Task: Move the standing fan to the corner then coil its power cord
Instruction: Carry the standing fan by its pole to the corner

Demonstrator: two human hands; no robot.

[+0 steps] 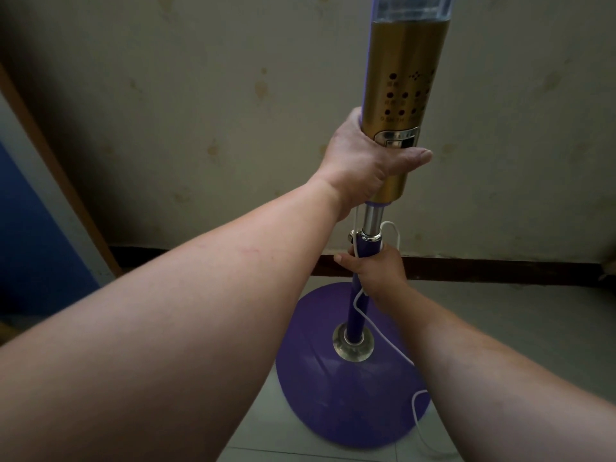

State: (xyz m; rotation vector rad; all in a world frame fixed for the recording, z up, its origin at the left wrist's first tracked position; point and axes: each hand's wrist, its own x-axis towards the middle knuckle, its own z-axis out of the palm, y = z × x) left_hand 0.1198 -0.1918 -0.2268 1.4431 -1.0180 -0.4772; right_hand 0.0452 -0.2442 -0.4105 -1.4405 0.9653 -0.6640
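The left hand (360, 161) wraps the standing fan (405, 95) at its glossy gold column — panel markings too blurred to read. The right hand (376, 273) clenches the smooth purple pole and thin white power cord (383, 335) together.

Dim, soft indoor light with dark vignetted corners; wide-angle bending at the edges; the near forearms are blurred, and the fan's gold column (401, 105) shows mild sheen.

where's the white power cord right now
In the head view the white power cord runs down the purple pole at centre, passing under the right hand, then trails over the round purple base to the lower right.
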